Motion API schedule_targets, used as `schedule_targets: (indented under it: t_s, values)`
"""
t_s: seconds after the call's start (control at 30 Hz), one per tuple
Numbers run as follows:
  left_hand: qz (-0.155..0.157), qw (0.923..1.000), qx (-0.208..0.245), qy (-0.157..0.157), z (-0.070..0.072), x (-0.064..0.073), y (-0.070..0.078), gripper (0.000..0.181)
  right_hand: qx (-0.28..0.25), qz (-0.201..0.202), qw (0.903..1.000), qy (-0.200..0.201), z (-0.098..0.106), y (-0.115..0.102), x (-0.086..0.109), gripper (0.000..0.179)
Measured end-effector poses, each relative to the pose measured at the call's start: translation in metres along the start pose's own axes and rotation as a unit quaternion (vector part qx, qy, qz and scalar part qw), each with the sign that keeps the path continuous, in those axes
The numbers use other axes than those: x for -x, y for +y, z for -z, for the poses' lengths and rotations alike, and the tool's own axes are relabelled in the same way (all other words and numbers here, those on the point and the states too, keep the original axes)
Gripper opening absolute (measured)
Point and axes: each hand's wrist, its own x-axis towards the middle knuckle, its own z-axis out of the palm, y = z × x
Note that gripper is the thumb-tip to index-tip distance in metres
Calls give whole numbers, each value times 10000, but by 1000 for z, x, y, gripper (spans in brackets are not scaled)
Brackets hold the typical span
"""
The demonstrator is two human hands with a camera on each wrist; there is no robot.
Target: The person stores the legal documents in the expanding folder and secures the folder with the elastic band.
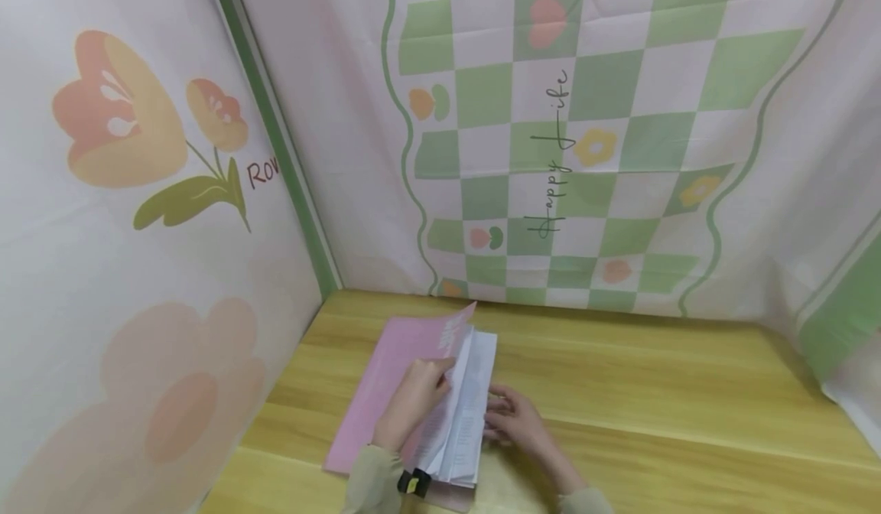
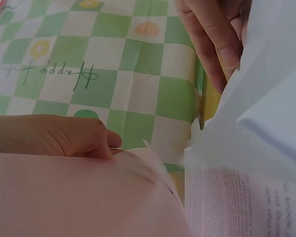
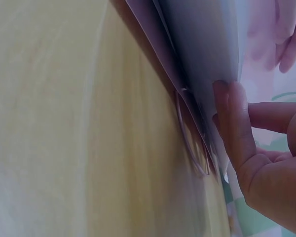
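A pink folder (image 1: 375, 380) lies on the table with its front cover partly lifted and loose printed papers (image 1: 471, 414) inside. My left hand (image 1: 415, 395) grips the cover near its free edge; the left wrist view has that hand (image 2: 54, 136) along the pink cover (image 2: 79, 197), part of its grip hidden. At the papers' right edge is my right hand (image 1: 518, 422), fingers loosely bent. In the right wrist view, the fingertips of this hand (image 3: 271, 173) rest against the side of the white papers (image 3: 204, 44).
A wooden table (image 1: 654, 392) spreads to the right of the folder. Behind it hangs a green-and-white checked cloth (image 1: 544, 139), with a flowered cloth (image 1: 138, 269) on the left. A thin pink cord (image 3: 185, 136) loops out from the folder's edge.
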Motion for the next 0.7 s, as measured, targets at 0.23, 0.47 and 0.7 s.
schedule_targets:
  t_s: [0.23,0.47,0.7]
  values:
    - [-22,10000,-41,10,0,0,-1,18,-44,-16,9999,-117,-6,0,-3,63]
    - [-45,10000,3,-27,1,-1,0,16,-107,-31,9999,-64,-9,5,-7,65]
    - [-92,9999,-39,-21,1,-2,1,15,-26,-10,10000,16,-12,5,-10,64]
